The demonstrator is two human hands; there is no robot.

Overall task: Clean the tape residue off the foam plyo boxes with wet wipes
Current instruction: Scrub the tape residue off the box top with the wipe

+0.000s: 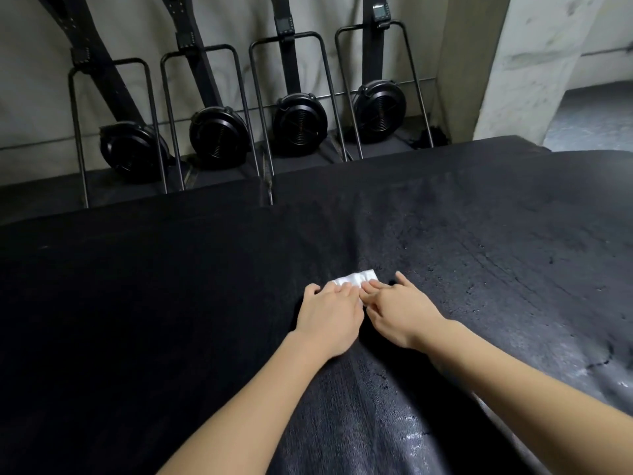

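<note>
four upright rowing machines (294, 125), pale wall (34, 63), concrete pillar (520, 63)

Black foam plyo box (171, 303), top face: matt and finely grained toward its left edge; toward its right edge the skin is rough, pitted and cracked, with a wet grey sheen. White wet wipe (356, 278): soft, crinkled, cloth-like sheet lying on the top face. Rowing machines (298, 125) beyond the far edge: thin tubular metal frames with a dull finish, and black housings with a slight gloss and ribbed faces.
</note>
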